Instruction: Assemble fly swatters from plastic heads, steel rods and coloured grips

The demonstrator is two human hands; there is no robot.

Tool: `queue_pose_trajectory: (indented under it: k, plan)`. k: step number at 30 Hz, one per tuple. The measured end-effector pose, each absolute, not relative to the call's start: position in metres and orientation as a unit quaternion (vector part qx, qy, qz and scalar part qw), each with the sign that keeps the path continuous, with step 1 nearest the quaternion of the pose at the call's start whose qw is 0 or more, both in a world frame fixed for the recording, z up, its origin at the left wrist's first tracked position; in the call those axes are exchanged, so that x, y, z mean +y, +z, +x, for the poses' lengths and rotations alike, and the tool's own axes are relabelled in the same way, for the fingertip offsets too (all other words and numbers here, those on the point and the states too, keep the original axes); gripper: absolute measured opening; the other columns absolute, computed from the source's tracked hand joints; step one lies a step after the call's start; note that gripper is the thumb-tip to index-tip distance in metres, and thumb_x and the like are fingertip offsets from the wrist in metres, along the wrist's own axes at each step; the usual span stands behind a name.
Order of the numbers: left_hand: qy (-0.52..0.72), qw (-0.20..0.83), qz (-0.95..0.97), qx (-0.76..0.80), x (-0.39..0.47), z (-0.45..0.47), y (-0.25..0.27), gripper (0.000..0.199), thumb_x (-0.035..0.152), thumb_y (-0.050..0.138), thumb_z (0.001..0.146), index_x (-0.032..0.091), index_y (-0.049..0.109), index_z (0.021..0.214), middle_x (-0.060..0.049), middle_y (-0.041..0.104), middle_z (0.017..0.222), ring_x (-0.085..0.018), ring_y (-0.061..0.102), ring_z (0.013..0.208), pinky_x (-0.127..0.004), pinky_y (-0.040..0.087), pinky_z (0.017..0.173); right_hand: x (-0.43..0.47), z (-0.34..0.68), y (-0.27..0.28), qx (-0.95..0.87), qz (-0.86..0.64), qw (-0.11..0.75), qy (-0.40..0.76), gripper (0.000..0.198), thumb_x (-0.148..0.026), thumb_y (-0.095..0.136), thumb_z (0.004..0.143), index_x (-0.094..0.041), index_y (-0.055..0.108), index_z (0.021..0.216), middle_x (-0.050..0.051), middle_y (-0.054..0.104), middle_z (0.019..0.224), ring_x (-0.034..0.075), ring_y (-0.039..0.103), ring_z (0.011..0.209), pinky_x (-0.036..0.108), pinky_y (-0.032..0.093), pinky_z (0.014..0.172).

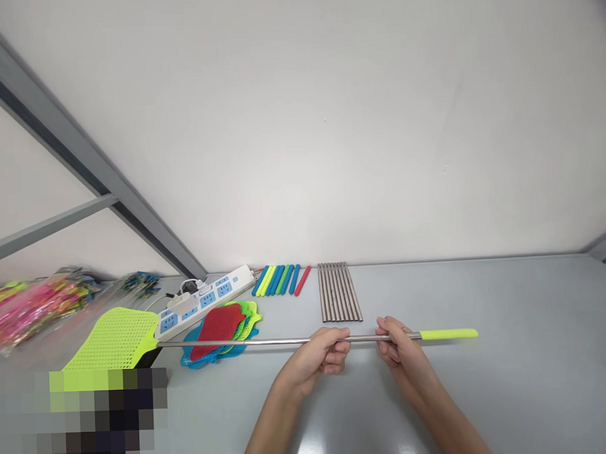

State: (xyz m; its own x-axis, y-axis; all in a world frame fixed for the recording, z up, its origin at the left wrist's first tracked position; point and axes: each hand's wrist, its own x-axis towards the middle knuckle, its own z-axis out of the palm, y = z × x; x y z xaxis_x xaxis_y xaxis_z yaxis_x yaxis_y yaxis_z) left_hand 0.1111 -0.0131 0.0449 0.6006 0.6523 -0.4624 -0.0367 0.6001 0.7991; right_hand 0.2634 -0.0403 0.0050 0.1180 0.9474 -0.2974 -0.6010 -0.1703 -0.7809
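A fly swatter (282, 341) with a yellow-green mesh head, a long extended metal rod and a yellow-green grip lies level across my view. My left hand (320, 357) is closed around the middle of the rod. Closer to the grip, my right hand (399, 349) pinches the same rod. Behind my hands, a row of loose metal rods (340, 292) lies side by side. Several coloured grips (280, 280) in blue, yellow, green and red lie left of them. Beneath the swatter's rod is a pile of mesh swatter heads (217, 328), a red one on top.
A white power strip (206, 302) with plugs in it lies slanted behind the mesh heads. Plastic-wrapped colourful packs (47, 305) sit at the far left. A grey metal frame (82, 152) rises on the left, and a pale wall (359, 119) borders the grey table (526, 365).
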Motion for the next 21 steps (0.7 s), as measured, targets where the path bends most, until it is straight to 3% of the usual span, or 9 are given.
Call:
queue_pose_trajectory:
  k: [14, 21]
  plan:
    - [0.213, 0.801, 0.389, 0.402, -0.011, 0.103, 0.042, 0.033, 0.035, 0.048, 0.073, 0.018, 0.027, 0.054, 0.009, 0.019, 0.047, -0.003, 0.014, 0.039, -0.021, 0.009, 0.041, -0.039, 0.274, 0.0, -0.201, -0.446, 0.608, 0.625, 0.028, -0.031, 0.06, 0.068, -0.017, 0.047, 0.049, -0.007, 0.032, 0.037, 0.004, 0.018, 0.036, 0.022, 0.014, 0.036]
    - [0.208, 0.789, 0.395, 0.421, -0.009, 0.099, 0.043, 0.037, 0.035, 0.05, 0.071, 0.018, 0.023, 0.053, 0.009, 0.018, 0.047, -0.003, 0.015, 0.039, -0.021, 0.01, 0.041, -0.036, 0.285, -0.002, -0.183, -0.455, 0.618, 0.615, 0.027, -0.031, 0.063, 0.065, -0.016, 0.048, 0.048, -0.005, 0.039, 0.039, 0.004, 0.019, 0.035, 0.021, 0.014, 0.034]
